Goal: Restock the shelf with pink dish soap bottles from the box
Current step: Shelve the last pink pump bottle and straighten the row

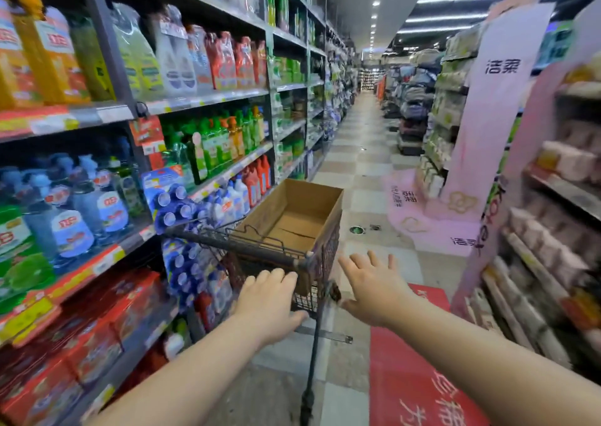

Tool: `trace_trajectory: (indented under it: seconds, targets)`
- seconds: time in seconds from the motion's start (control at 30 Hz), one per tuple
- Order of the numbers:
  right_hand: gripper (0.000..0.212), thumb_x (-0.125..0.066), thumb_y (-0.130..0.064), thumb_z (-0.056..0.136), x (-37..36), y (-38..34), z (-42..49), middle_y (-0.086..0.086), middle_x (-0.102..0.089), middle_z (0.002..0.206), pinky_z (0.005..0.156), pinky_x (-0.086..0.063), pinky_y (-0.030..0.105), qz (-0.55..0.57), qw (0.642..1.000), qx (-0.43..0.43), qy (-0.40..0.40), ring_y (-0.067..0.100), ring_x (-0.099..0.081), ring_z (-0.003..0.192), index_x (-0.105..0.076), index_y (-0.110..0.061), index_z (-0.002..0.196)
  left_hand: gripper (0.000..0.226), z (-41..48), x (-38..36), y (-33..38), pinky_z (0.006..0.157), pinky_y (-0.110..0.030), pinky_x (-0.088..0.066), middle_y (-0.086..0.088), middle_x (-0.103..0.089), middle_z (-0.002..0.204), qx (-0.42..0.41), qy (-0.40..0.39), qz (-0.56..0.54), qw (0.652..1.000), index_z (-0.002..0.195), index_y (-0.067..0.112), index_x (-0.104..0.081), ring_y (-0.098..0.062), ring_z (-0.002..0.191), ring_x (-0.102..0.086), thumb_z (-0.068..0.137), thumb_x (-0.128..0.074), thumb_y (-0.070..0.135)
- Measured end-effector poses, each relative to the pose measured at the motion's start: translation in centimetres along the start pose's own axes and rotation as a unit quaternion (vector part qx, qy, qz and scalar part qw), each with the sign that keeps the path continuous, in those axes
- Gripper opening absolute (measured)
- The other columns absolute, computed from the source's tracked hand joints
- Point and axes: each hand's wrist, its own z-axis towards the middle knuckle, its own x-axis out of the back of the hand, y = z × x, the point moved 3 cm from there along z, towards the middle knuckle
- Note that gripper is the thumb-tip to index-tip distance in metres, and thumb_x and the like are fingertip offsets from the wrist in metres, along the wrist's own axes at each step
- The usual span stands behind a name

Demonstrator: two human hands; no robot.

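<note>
Inside cart (328,256), box (305,197) just beyond left fingers (276,276) curled over its rim; right fingers (374,259) spread alongside.

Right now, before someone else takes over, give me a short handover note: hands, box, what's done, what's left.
Left hand grips the cart at its rear rim, fingers over it.
Right hand open, spread, beside the cart, holding nothing.
Box sits in the cart, open, bottom bare, no bottles inside.
Done: box looks emptied.
Left: pink bottles can't be picked out on the blurred shelves, so check their facing, then likely remove the box.
</note>
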Motion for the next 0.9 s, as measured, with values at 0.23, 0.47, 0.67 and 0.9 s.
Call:
trace_trajectory:
  seconds: [0.23, 0.47, 0.67, 0.9]
  targets:
    - [0.071, -0.053, -0.044, 0.089, -3.7, 6.3, 2.3, 0.007, -0.031, 0.149, 0.111, -0.015, 0.059, -0.003, 0.998, -0.052, -0.035, 0.034, -0.022, 0.14, -0.02, -0.017, 0.146, 0.067, 7.7, -3.7, 5.8, 0.101, -0.042, -0.035, -0.003, -0.045, 0.134, -0.038, -0.028, -0.038, 0.998, 0.135, 0.021, -0.036, -0.027, 0.125, -0.04, 0.082, -0.051, 0.06]
    - [0.075, -0.054, -0.045, 0.087, -8.0, 12.5, 9.5, 0.008, -0.031, 0.149, 0.111, -0.014, 0.059, -0.022, 0.995, -0.074, -0.066, 0.033, -0.02, 0.14, -0.018, -0.017, 0.147, 0.07, 18.8, -7.9, 7.3, 0.104, -0.041, -0.035, -0.002, -0.043, 0.137, -0.05, -0.047, -0.082, 0.994, 0.137, 0.021, -0.036, -0.025, 0.128, -0.039, 0.081, -0.05, 0.061]
    - [0.07, -0.055, -0.043, 0.087, -10.4, 17.4, 18.0, 0.005, -0.033, 0.147, 0.11, -0.012, 0.06, -0.004, 0.992, -0.087, -0.091, 0.032, -0.02, 0.141, -0.024, -0.017, 0.143, 0.066, 29.5, -9.0, 5.4, 0.1, -0.039, -0.036, -0.001, -0.045, 0.134, -0.041, -0.047, -0.09, 0.994, 0.133, 0.022, -0.039, -0.024, 0.125, -0.041, 0.081, -0.049, 0.061]
    - [0.071, -0.054, -0.044, 0.087, -13.1, 21.2, 26.2, 0.007, -0.032, 0.149, 0.111, -0.015, 0.058, -0.001, 0.989, -0.073, -0.127, 0.032, -0.019, 0.141, -0.023, -0.016, 0.145, 0.069, 37.1, -12.3, 4.6, 0.102, -0.04, -0.035, -0.001, -0.044, 0.137, -0.018, -0.085, -0.105, 0.991, 0.136, 0.022, -0.037, -0.024, 0.126, -0.04, 0.082, -0.047, 0.063]
